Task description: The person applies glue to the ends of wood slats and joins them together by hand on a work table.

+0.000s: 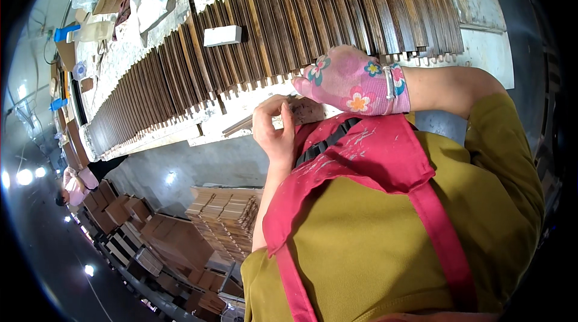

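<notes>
A long row of dark brown wooden slats [301, 15] lies side by side across the pale workbench, with light peg-like ends along the near edge. My right hand [352, 81], in a pink flowered glove, is curled at the near ends of the slats; its fingertips are hidden. Just left of it, my bare left hand [274, 129] is closed, thumb and fingers bent together. A scuffed dark piece [307, 110] lies between the two hands, partly covered, and I cannot tell whether either holds it. On top of the slats rests a white rectangular block [223, 35].
Cloths and a white plastic bag [152, 3] lie at the far left of the bench. Below the near edge is a grey floor [180, 168], with a stack of wooden pieces [223, 216] and brown cardboard boxes [177, 241]. Another person [78, 186] is farther off, left.
</notes>
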Motion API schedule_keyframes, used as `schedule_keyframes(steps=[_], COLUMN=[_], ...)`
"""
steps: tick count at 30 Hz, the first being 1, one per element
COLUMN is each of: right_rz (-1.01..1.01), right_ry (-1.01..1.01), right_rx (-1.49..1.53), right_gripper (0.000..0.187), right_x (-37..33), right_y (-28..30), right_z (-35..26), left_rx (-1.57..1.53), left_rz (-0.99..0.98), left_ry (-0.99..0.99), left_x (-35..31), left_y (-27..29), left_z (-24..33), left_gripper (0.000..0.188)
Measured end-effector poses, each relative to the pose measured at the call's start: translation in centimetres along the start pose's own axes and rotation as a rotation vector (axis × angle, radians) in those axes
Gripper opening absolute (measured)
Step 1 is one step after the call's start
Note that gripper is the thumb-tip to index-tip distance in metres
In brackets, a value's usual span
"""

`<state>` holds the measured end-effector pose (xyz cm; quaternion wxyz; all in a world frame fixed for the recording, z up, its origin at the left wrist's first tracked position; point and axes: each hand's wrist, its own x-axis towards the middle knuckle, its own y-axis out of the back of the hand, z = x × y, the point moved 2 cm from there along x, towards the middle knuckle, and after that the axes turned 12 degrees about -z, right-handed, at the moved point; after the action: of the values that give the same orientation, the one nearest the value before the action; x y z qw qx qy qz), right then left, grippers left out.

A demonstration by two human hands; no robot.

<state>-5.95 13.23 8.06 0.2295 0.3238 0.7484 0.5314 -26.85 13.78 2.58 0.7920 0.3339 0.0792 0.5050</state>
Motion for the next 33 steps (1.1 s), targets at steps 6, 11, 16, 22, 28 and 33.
schedule_keyframes(steps=[6,11,16,22,28,33], right_rz=[0.077,0.009,0.075,-0.044,0.127,0.16], right_ry=[0.036,-0.034,-0.012,-0.137,-0.019,-0.017], right_rx=[-0.005,0.014,-0.027,0.093,-0.052,0.031], right_gripper=[0.03,0.015,0.013,0.012,0.013,0.012], right_x=[0.2,0.6,0.7,0.5,0.1,0.3], right_y=[-0.5,-0.2,-0.6,-0.4,-0.3,-2.7], right_z=[0.3,0.3,0.5,0.8,0.7,1.0], left_rx=[0.169,0.173,0.162,0.158,0.165,0.191], left_rz=[0.007,-0.007,-0.029,-0.029,-0.03,-0.031], left_ry=[-0.016,0.025,0.047,0.02,0.018,0.006], left_x=[0.7,0.6,0.5,0.7,0.8,0.9], left_y=[0.1,0.0,0.0,-0.1,0.0,0.0], left_z=[0.9,0.9,1.0,1.1,1.3,1.4], left_gripper=[0.008,0.009,0.015,0.019,0.018,0.015])
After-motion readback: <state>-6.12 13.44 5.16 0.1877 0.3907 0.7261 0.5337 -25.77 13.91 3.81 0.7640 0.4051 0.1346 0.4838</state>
